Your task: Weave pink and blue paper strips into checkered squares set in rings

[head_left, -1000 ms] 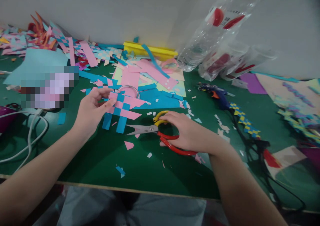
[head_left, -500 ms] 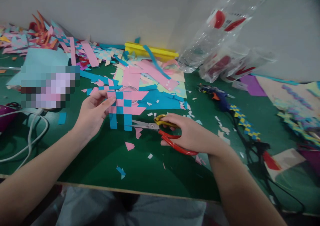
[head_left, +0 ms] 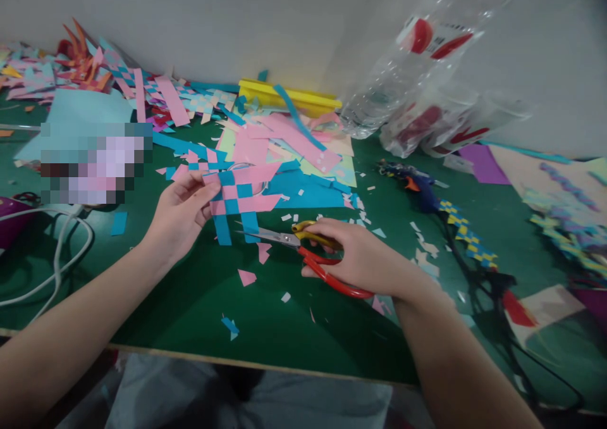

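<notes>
Between thumb and fingers, my left hand [head_left: 183,217] pinches a woven paper piece [head_left: 231,192] of pink and blue strips in a checkered pattern. Loose pink ends point right and two blue ends hang toward me. My right hand [head_left: 363,252] is wrapped round the handles, one yellow and one red, of a pair of scissors [head_left: 277,236]. The metal blades point left and lie across the right-hand blue strip end, slightly parted. Whether they cut into the paper, I cannot tell.
Paper scraps [head_left: 246,277] litter the green table [head_left: 294,334]. Coloured sheets and strips lie behind my hands near a yellow folded piece [head_left: 289,98]. Plastic-wrapped cups [head_left: 417,106] lean at the back right. A white cable [head_left: 57,264] curls at left; a woven blue-yellow strip [head_left: 467,236] lies at right.
The woven paper has tilted, its blue ends swinging right. The scissor blades have shifted slightly left and closed somewhat around the right blue end.
</notes>
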{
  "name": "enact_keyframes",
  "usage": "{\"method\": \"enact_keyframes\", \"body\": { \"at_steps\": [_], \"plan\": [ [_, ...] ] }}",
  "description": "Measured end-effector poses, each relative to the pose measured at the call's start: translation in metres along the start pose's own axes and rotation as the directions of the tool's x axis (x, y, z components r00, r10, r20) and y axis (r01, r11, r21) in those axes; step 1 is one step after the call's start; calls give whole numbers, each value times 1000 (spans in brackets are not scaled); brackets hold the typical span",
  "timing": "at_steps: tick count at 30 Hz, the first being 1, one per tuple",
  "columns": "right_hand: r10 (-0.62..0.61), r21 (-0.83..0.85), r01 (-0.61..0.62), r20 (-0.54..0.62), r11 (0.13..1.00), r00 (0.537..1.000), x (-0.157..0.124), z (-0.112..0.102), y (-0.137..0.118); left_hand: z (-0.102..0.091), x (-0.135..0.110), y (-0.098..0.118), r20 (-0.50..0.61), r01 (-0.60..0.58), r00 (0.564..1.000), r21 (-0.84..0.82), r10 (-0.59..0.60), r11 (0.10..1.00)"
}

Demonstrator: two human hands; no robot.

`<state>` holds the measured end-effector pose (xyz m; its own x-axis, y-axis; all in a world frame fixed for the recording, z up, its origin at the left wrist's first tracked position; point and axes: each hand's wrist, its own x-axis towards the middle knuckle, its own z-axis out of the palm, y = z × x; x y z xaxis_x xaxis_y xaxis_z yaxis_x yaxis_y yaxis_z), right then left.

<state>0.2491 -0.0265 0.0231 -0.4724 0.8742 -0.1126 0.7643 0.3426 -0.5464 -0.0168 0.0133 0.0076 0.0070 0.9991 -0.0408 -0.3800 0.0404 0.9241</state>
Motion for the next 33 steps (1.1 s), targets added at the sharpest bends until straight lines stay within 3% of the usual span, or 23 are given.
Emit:
{"method": "enact_keyframes", "body": {
  "at_steps": [12, 19, 26, 33],
  "plan": [
    [54, -86, -51, 36, 995, 998, 1, -4, 0, 1, 0, 2, -13, 36, 999, -13, -36, 999],
    [-2, 3, 2, 0, 1000, 1000, 0, -1, 1, -1, 1, 1, -30, 40, 999, -61, -41, 997],
    [-57, -48, 58, 15, 997, 998, -2, 9, 1, 3, -2, 2, -50, 46, 998, -73, -50, 996],
    [-38, -33, 38, -5, 999, 999, -1, 11, -6, 1, -2, 0, 45, 64, 997, -62, -61, 996]
  ]
}}
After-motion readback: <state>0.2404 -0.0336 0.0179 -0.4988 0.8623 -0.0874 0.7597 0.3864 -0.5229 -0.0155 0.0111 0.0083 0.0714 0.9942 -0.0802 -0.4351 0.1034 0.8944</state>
